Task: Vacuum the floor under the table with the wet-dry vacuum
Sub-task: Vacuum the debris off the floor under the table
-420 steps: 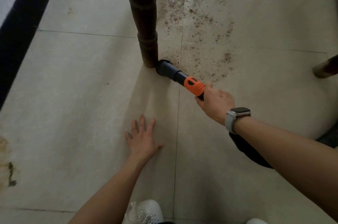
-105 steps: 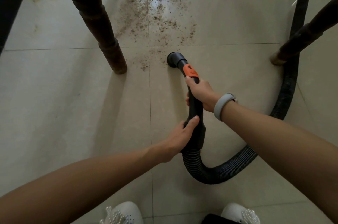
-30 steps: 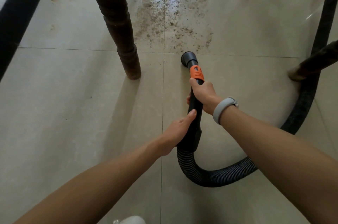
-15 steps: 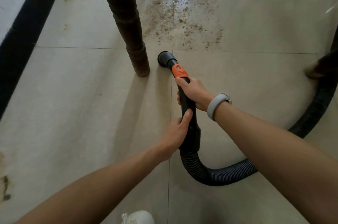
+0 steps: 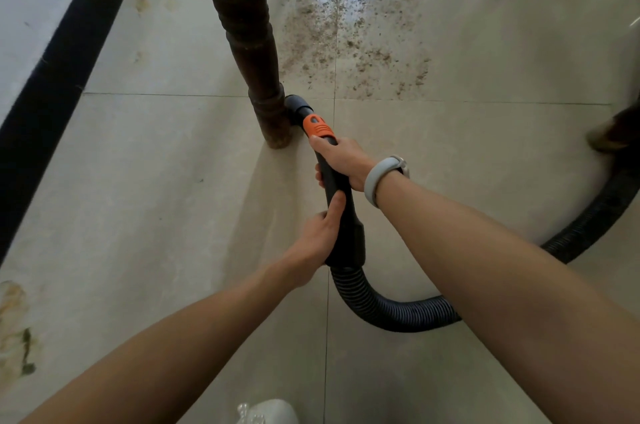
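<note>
Since half a second ago the nozzle (image 5: 297, 106) has swung left across the tile and now sits right against the foot of the turned table leg (image 5: 258, 77), where before it stood a little clear of it; the head has also tipped nearer, so the leg fills more of the frame.

In the head view, the right hand (image 5: 341, 160) wraps the black wand (image 5: 337, 202) just behind the orange collar (image 5: 317, 125), fingers curled round it. That forward hold probably gives close steering of the mouth in the tight corner at the leg. The left hand (image 5: 320, 240) grips the thicker cuff lower down, thumb lying along the tube, likely to steady the rear end and take the pull of the ribbed hose (image 5: 388, 311). The hose loops behind the right forearm and runs off toward the right edge, slack enough not to drag the wand.

The nozzle presses low to the floor (image 5: 156, 216), apparently to catch grit lodged round the leg's base. The main spill of brown debris (image 5: 349, 29) lies beyond the tile joint, untouched by the nozzle, so I judge most of the job still ahead. A second leg's foot (image 5: 606, 136) shows at the right edge.
</note>
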{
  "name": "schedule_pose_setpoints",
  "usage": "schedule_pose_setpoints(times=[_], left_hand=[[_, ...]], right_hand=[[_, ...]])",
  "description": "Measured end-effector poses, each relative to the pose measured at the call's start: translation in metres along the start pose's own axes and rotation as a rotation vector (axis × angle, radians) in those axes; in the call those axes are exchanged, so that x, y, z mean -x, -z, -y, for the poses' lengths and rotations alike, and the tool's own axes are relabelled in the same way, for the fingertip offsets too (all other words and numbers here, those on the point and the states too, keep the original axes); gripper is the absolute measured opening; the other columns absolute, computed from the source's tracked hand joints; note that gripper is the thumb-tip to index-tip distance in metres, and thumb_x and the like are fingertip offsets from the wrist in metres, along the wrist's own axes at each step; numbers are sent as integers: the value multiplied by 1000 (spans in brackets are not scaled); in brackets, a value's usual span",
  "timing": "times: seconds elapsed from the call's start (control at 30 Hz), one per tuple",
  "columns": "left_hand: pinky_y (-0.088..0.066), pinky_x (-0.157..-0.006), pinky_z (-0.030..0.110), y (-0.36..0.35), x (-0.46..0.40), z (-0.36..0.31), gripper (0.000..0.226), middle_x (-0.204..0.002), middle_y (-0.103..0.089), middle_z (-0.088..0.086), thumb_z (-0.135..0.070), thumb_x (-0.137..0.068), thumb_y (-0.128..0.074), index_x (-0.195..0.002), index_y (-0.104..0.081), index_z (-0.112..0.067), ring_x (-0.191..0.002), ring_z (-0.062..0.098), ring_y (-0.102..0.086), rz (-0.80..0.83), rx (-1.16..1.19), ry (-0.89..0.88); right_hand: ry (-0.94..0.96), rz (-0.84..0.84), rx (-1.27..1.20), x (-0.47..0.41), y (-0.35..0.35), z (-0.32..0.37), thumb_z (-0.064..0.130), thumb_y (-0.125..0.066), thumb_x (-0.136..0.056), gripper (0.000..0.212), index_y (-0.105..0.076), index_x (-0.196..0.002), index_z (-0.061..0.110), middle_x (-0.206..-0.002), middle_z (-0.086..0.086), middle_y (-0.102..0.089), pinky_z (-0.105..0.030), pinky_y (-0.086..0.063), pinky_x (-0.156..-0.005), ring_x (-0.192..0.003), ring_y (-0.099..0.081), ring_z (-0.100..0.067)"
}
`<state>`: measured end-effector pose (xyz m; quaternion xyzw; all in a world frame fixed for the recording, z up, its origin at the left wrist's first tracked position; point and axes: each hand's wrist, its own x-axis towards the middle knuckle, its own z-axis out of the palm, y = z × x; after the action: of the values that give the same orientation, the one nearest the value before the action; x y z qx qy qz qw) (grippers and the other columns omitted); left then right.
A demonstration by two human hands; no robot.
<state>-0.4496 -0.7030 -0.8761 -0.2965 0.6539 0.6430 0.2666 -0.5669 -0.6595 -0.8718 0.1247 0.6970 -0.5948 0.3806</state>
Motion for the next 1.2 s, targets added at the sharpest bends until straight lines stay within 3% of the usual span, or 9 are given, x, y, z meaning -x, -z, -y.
schedule_pose_setpoints(times=[0.27,0.4,0.5,0.67,0.77,0.87,0.97,1.07,1.2], left_hand=[[-53,-89,35,-12,13,17,56,-109,-66,6,-63,-90,-31,-107,-53,-15,-101,21,-64,225,0,92],[-51,-91,33,0,14,13,44,-101,-64,1,-53,-94,-39,-104,-57,-15,-94,18,-64,342,-248,131],[-49,-91,34,21,4,14,42,-102,-61,0,-46,-96,-42,-115,-56,-10,-95,17,-61,209,-392,159],[-48,-90,37,17,-10,-11,43,-119,-59,10,-42,-99,-39,-123,-52,-8,-100,22,-60,-56,-80,139],[-46,-91,39,-9,-10,-28,54,-130,-53,11,-46,-98,-38,-141,-32,-13,-113,26,-55,-21,-26,116],[-47,-89,39,-40,-7,-36,42,-118,-55,9,-40,-98,-41,-131,-38,-14,-108,24,-56,18,35,131],[-46,-80,37,-60,-12,-43,29,-115,-52,11,-32,-99,-44,-121,-41,-13,-102,24,-53,-81,104,102],[-48,-85,39,-68,-21,-58,40,-121,-50,12,-30,-98,-46,-132,-35,-11,-104,26,-54,-131,110,70],[-50,-77,37,-91,-21,-83,39,-119,-52,12,-29,-98,-47,-130,-37,-9,-99,25,-56,-149,72,78]], right_hand=[[2,-25,187,26,14,-27,32,-48,-97,26,-46,-84,9,-69,-7,-51,-29,-49,-50,-53,-53,-18],[31,-33,307,41,39,-44,32,-48,-97,23,-47,-90,11,-69,-6,-51,-31,-50,-53,-53,-54,-19],[14,-55,293,53,62,-49,31,-48,-97,22,-45,-87,11,-68,-7,-49,-30,-48,-51,-52,-52,-19],[-26,-48,339,73,76,-59,35,-48,-97,25,-44,-92,10,-67,-6,-49,-29,-49,-50,-49,-53,-20],[-19,-5,483,89,69,-64,35,-47,-97,28,-47,-94,7,-66,-6,-51,-27,-49,-49,-49,-54,-19],[-17,48,555,103,68,-65,29,-47,-97,23,-50,-96,7,-68,-5,-52,-24,-48,-47,-51,-55,-18],[-32,107,385,114,84,-67,22,-52,-93,16,-51,-93,7,-67,-6,-52,-28,-50,-53,-52,-56,-18],[-37,187,170,133,106,-77,24,-56,-93,17,-50,-99,10,-68,-6,-54,-27,-52,-53,-53,-58,-17],[2,150,184,151,129,-84,32,-55,-93,27,-50,-110,11,-72,-4,-58,-26,-52,-59,-57,-61,-15]])
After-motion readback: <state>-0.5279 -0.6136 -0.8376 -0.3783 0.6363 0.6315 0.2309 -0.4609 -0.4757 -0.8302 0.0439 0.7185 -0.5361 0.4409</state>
